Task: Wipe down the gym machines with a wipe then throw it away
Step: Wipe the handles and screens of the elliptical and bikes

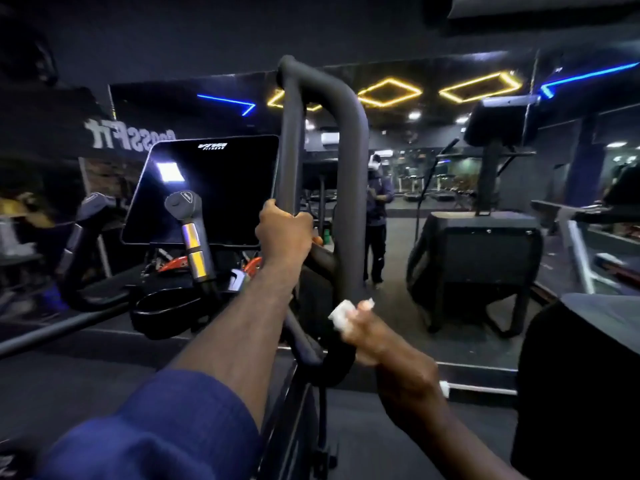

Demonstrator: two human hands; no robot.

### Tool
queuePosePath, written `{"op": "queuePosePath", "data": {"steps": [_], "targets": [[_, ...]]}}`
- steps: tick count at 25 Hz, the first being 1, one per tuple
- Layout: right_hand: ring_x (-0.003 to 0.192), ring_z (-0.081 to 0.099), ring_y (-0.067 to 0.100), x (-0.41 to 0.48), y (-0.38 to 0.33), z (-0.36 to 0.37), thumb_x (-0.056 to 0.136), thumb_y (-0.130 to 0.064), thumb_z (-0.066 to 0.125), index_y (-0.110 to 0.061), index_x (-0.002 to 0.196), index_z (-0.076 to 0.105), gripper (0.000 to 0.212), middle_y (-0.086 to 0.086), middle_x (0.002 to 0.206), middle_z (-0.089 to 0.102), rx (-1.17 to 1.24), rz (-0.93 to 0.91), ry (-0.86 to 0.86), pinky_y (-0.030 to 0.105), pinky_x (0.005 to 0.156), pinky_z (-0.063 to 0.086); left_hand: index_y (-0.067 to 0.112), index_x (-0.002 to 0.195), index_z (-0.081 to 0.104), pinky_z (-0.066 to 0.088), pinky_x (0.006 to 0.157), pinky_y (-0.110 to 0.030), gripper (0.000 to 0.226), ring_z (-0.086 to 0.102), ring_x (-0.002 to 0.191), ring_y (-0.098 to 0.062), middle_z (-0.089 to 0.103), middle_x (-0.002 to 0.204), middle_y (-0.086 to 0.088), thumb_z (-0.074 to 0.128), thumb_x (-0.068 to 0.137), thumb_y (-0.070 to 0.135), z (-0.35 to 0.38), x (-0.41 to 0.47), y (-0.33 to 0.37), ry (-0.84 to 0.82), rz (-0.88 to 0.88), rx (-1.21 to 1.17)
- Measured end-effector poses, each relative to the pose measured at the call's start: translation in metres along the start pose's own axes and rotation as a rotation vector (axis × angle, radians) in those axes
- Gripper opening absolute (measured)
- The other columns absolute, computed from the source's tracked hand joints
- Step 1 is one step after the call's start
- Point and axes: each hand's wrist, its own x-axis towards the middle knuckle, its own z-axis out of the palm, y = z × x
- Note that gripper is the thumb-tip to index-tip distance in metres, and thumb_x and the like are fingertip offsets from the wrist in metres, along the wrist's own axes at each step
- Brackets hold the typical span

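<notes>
1. Far to the left of the black tubular loop handlebar, white reversed lettering shows on the dark wall.
2. Just left of the handlebar stands a glossy black console screen. It is tilted back, and a bright patch of light is reflected in it.
3. In front of the screen and still left of the handlebar, a short grey-capped handle with a shiny metal band rises at a slant. A black ring-shaped cup holder lies below it.
4. The left hand reaches up from a blue sleeve. Its grip is clamped round the handlebar's left upright, fingers curled over the tube.
5. The white crumpled wipe sits low on the handlebar's right upright, against the tube just above its lower bend.
6. The right hand is blurred, with its grip closed on the wipe and holding it to the tube.
7. Just right of the handlebar, further back, stands a figure in dark clothes.
8. Further right is another machine under a loose black cover. Above it hang yellow diamond-shaped ceiling lights.
</notes>
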Motion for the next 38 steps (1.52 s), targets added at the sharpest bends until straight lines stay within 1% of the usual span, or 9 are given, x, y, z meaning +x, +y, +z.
{"op": "queuePosePath", "data": {"steps": [3,6,10,17,21,25,29,32,38], "targets": [[0.124,0.067,0.013,0.022,-0.017,0.024,0.100,0.010,0.053,-0.021,0.129,0.074,0.047,-0.006,0.127,0.074,0.645,0.575,0.468,0.039,0.109,0.052,0.011,0.111,0.064,0.057,0.047,-0.031,0.034,0.073,0.052,-0.023,0.073,0.090,-0.010,0.065,0.077,0.011,-0.003,-0.009,0.011,0.016,0.015,0.013],[0.113,0.070,0.040,0.031,-0.023,0.041,0.105,-0.007,0.051,-0.031,0.121,0.076,0.038,0.014,0.116,0.077,1.051,0.851,0.304,0.055,0.100,0.056,0.015,0.092,0.062,0.056,0.047,-0.031,0.021,0.070,0.048,-0.021,0.074,0.083,-0.014,0.066,0.072,0.012,-0.001,-0.011,0.018,0.068,0.050,0.037],[0.083,0.069,0.025,0.008,-0.021,0.020,0.089,-0.009,0.062,-0.012,0.120,0.076,0.034,0.018,0.111,0.075,1.247,0.976,0.201,0.032,0.071,0.056,0.012,0.086,0.058,0.049,0.046,-0.029,0.017,0.063,0.041,-0.023,0.064,0.068,-0.014,0.061,0.075,0.000,0.005,-0.013,0.012,0.072,0.052,-0.017],[0.080,0.073,0.030,0.043,-0.028,0.008,0.098,-0.014,0.046,0.001,0.109,0.079,0.038,0.021,0.104,0.076,1.353,1.060,-0.109,0.036,0.070,0.061,0.014,0.084,0.058,0.055,0.051,-0.037,0.017,0.066,0.045,-0.028,0.063,0.067,-0.012,0.062,0.075,0.001,-0.001,-0.014,0.016,0.080,0.039,0.017],[0.085,0.073,0.019,0.011,-0.035,0.011,0.103,-0.019,0.051,-0.019,0.098,0.083,0.033,0.007,0.094,0.078,1.164,0.834,0.138,0.032,0.077,0.057,0.006,0.099,0.060,0.049,0.046,-0.028,0.022,0.063,0.043,-0.023,0.061,0.074,-0.014,0.059,0.081,-0.005,-0.001,-0.009,0.007,0.051,0.039,-0.046],[0.146,0.040,-0.002,-0.007,-0.052,0.034,0.111,-0.035,0.042,-0.054,0.156,0.034,0.050,-0.027,0.157,0.043,0.412,0.410,0.129,0.020,0.119,0.034,0.010,0.105,0.064,0.056,0.048,-0.033,0.028,0.066,0.047,-0.020,0.068,0.083,-0.015,0.067,0.077,0.007,-0.002,-0.003,0.002,0.031,0.034,-0.097],[0.161,0.008,0.028,-0.013,-0.032,0.043,0.104,-0.007,0.035,-0.022,0.165,0.021,0.065,-0.001,0.175,0.006,-0.047,0.051,0.070,0.037,0.128,0.015,0.020,0.099,0.064,0.064,0.069,-0.059,0.041,0.074,0.072,-0.041,0.073,0.083,-0.012,0.070,0.061,0.035,-0.001,0.014,-0.009,-0.029,0.021,-0.096],[0.161,-0.001,0.031,0.022,-0.037,0.030,0.112,-0.028,0.030,-0.009,0.164,0.023,0.056,0.003,0.175,0.004,-0.295,-0.005,-0.039,0.038,0.129,0.006,0.011,0.121,0.061,0.064,0.074,-0.046,0.062,0.075,0.079,-0.028,0.072,0.101,-0.011,0.078,0.077,0.051,-0.014,0.010,0.003,-0.195,0.051,-0.088],[0.160,0.014,0.020,0.107,-0.072,0.012,0.098,0.001,0.049,-0.008,0.160,0.036,0.064,0.001,0.172,0.018,-0.588,-0.124,-0.096,0.030,0.130,0.013,0.018,0.129,0.051,0.048,0.066,-0.022,0.058,0.063,0.091,-0.017,0.062,0.111,0.005,0.038,0.103,0.068,-0.049,0.011,0.006,-0.543,0.151,0.028]]}}
